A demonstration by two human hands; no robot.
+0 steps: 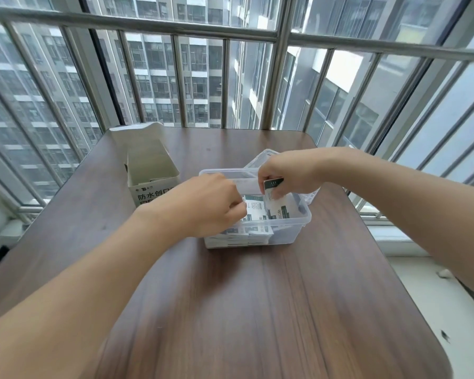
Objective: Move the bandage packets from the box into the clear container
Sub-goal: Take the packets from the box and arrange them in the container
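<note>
Seen from above: bandage packets (255, 212), small flat sachets, white with dark green bands and a printed code square, lying in a loose overlapping heap inside the clear container (296, 228). More of the same stacked flat along the container's near wall, visible through the plastic. Container itself rectangular, transparent, with rounded rim, standing mid-desk; a clear lid (260, 157) tucked just behind it.

Left hand (211, 206) reaching over the container's left rim, fingers curled and pinching the edge of one packet on top of the heap. Right hand (285, 176) above the far right side of the container, fingers and thumb pinching another packet (272, 187), held upright with its dark top band showing.

Cardboard box (148, 165) just left of the container, open at the top, flap raised, pale inside, black Chinese print on its front; what it holds cannot be told. Brown wood-grain desk (230, 310) under everything, beside a railed window.
</note>
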